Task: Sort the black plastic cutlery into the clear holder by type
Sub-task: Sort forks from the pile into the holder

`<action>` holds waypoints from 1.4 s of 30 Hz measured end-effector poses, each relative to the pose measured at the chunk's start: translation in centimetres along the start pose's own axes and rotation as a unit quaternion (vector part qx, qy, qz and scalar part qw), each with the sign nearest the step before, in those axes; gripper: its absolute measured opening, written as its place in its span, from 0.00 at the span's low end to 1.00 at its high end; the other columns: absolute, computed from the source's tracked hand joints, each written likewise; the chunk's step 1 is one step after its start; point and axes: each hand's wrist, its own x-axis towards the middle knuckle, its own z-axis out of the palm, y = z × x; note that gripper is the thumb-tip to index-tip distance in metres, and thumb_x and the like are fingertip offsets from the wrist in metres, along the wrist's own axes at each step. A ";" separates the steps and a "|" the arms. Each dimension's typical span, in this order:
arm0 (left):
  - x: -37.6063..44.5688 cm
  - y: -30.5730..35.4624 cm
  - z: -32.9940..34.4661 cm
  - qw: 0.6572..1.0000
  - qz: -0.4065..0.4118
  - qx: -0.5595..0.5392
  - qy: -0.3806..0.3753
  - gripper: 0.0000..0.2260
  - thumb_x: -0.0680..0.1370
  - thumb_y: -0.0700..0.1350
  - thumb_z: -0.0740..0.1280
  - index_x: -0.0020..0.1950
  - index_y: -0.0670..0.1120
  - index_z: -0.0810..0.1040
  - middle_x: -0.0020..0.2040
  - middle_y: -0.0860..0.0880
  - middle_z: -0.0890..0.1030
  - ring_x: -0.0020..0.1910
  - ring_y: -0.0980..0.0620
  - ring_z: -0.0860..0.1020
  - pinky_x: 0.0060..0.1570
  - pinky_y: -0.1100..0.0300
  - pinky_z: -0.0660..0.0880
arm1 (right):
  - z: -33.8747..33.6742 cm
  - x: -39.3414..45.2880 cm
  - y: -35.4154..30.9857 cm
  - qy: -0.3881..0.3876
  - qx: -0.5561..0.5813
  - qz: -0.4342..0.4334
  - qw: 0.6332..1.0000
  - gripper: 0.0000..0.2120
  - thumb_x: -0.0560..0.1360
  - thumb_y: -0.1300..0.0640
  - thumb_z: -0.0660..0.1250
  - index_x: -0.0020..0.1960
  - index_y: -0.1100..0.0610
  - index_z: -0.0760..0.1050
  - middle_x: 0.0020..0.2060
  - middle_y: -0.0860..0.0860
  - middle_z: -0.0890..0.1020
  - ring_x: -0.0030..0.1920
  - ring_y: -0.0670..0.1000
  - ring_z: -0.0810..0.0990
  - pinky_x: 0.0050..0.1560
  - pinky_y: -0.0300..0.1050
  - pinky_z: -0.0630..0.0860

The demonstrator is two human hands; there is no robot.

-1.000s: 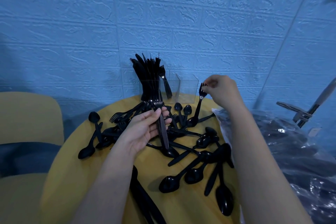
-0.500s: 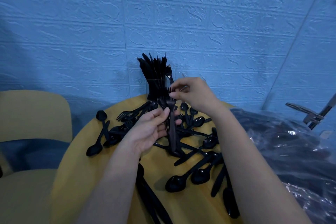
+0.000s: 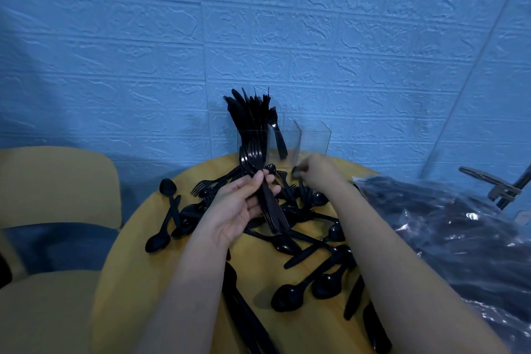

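A blue embossed wall backs the round yellow table [image 3: 172,282]. The left hand [image 3: 241,204] grips a bundle of black plastic forks [image 3: 258,181]; the right hand [image 3: 316,172] pinches another piece near the table's far edge, before the clear compartmented holder [image 3: 310,141]. Align tines before inserting.

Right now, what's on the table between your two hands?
In the head view, loose black forks and a spoon lie on the yellow table between the left hand, gripping a fork bundle, and the right hand.
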 end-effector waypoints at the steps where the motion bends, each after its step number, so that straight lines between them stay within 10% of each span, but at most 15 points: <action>1: 0.1 0.1 0.0 1.000 0.003 -0.005 0.003 0.05 0.78 0.40 0.64 0.49 0.41 0.79 0.40 0.48 0.85 0.39 0.52 0.84 0.38 0.58 0.82 | 0.9 0.5 0.4 -0.027 -0.031 0.009 0.999 0.10 0.77 0.56 0.67 0.56 0.59 0.78 0.53 0.58 0.80 0.48 0.55 0.77 0.46 0.45 0.73; 10: 0.3 0.3 -0.6 0.998 0.015 -0.051 0.028 0.06 0.78 0.39 0.63 0.49 0.40 0.79 0.41 0.47 0.85 0.41 0.51 0.84 0.37 0.58 0.81 | 1.9 1.5 0.9 -0.047 0.020 0.036 0.998 0.08 0.75 0.57 0.69 0.51 0.61 0.82 0.52 0.57 0.80 0.50 0.54 0.78 0.44 0.43 0.71; 23: 0.3 0.2 -0.8 0.999 0.021 -0.029 0.039 0.06 0.78 0.40 0.64 0.49 0.41 0.80 0.40 0.48 0.85 0.39 0.53 0.84 0.38 0.59 0.81 | -5.5 -2.8 -1.0 0.242 0.168 -0.081 0.952 0.03 0.78 0.57 0.64 0.47 0.54 0.76 0.40 0.49 0.79 0.41 0.50 0.76 0.39 0.40 0.71; 31: 0.1 0.3 -0.4 1.000 -0.002 0.014 -0.010 0.07 0.77 0.42 0.65 0.52 0.41 0.79 0.43 0.47 0.84 0.41 0.51 0.83 0.38 0.59 0.80 | -7.1 -5.6 -4.8 0.033 0.264 -0.263 0.927 0.11 0.74 0.62 0.70 0.40 0.47 0.77 0.34 0.42 0.81 0.37 0.41 0.78 0.45 0.37 0.76; 42: -0.8 0.2 0.9 0.996 -0.022 0.025 -0.085 0.08 0.79 0.41 0.61 0.55 0.41 0.77 0.42 0.49 0.85 0.37 0.55 0.83 0.37 0.61 0.80 | -3.4 -4.2 -5.6 0.107 0.149 -0.222 0.958 0.02 0.74 0.59 0.70 0.45 0.54 0.79 0.38 0.43 0.77 0.36 0.40 0.73 0.38 0.32 0.68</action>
